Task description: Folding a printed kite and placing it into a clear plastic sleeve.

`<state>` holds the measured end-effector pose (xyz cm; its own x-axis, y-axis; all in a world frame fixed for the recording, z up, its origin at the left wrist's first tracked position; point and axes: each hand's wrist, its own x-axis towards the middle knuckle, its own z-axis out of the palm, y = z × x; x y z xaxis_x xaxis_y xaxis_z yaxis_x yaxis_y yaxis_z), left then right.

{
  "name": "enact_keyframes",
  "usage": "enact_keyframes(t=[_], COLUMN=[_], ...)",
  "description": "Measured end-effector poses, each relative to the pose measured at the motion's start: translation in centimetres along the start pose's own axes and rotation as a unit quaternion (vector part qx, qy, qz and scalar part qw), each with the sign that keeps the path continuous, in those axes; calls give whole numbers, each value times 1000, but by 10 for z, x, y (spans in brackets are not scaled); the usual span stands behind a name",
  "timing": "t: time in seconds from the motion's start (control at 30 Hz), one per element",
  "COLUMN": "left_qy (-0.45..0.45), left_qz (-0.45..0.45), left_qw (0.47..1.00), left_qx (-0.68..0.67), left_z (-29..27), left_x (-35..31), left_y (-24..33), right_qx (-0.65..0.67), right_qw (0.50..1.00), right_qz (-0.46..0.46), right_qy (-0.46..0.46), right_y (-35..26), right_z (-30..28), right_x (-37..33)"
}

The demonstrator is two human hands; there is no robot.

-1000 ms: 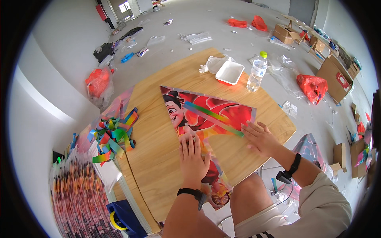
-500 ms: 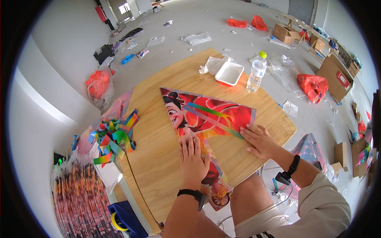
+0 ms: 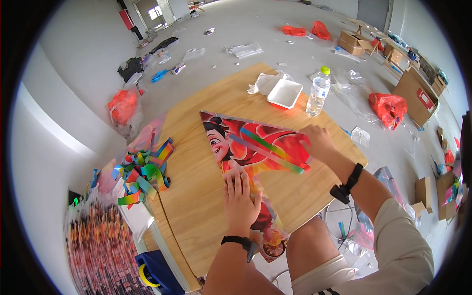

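A red printed sheet with a cartoon figure, shaped like a folded kite, lies on the wooden table; its narrow tail hangs past the near edge. Two rainbow ribbon strips, one greenish and one paler, run slantwise across it. My left hand presses flat on the sheet's near-left part, fingers stretched out. At the right end, my right hand has its fingers bent over the sheet's edge, which looks turned there; its fingertips are partly hidden and slightly blurred.
Tangled rainbow ribbons lie at the table's left, above a stack of printed sheets. A blue tape dispenser stands near it. A water bottle and a white tray stand at the far side. Plastic bags and cardboard boxes litter the floor.
My right hand has moved up and away from me along the sheet's right edge, and its flat fingers have bent. The right end looks turned over. My left hand stays put.
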<state>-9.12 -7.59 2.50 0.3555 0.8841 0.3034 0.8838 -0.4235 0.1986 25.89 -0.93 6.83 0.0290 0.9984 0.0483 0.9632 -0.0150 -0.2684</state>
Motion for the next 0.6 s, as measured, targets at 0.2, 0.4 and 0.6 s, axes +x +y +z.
enact_keyframes(t=[0.2,0.4,0.6], left_qy=[4,-3,13], left_qz=[6,3,6], left_qw=[1000,1000,999], left_qx=[-8,-21,-33], left_z=[0,-1,0], left_x=[1,-1,-1], left_y=[1,-1,0], right_qx=[-8,13,141], right_qw=[988,976,961], right_qz=[128,114,125], right_qy=[-90,-184,-202], right_y=[22,32,49], right_z=[-6,-4,-10], right_x=[46,67,66])
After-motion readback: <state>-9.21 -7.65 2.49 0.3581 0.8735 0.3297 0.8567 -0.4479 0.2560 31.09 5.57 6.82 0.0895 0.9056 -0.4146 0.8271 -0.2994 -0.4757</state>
